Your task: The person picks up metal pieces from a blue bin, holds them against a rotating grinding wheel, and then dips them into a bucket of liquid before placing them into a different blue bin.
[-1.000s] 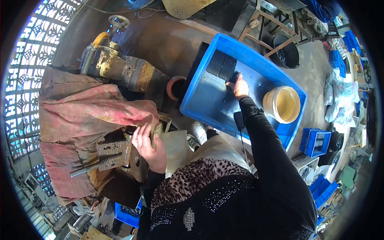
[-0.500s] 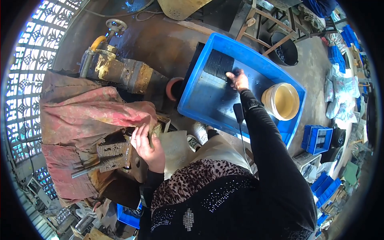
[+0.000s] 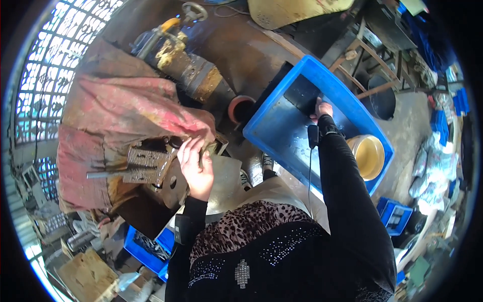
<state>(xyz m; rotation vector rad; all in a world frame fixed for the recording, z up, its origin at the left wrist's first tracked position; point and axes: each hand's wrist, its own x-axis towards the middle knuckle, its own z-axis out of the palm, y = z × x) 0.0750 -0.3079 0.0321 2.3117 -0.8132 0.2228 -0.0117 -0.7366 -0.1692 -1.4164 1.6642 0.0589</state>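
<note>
My right hand [image 3: 322, 109] reaches into a big blue plastic crate [image 3: 278, 146], its fingers curled at the end of a stack of thin black pieces [image 3: 302, 94]. Whatever lies between those fingertips is hidden. To the left, my left hand [image 3: 196, 168] rests at the corner of a greasy metal machine part [image 3: 146, 163] with its fingers stretched out and thumb apart. A faded red cloth [image 3: 131, 113] drapes over the machine just beyond it. A dark box on a cord [image 3: 313, 136] hangs by my right wrist.
A tub of tan liquid [image 3: 368, 157] stands at the crate's right end. Beyond the cloth are a rusty vise-like fixture [image 3: 193, 73] and a handwheel [image 3: 195, 12]. A wooden frame [image 3: 370, 83] and black bucket [image 3: 381, 98] stand far right; a blue bin [image 3: 143, 249] sits low left.
The view has turned, so the crate and machine sit farther right and lower. My right hand stays at the black stack, its fingers now more hidden; my left hand stays by the machine's corner.
</note>
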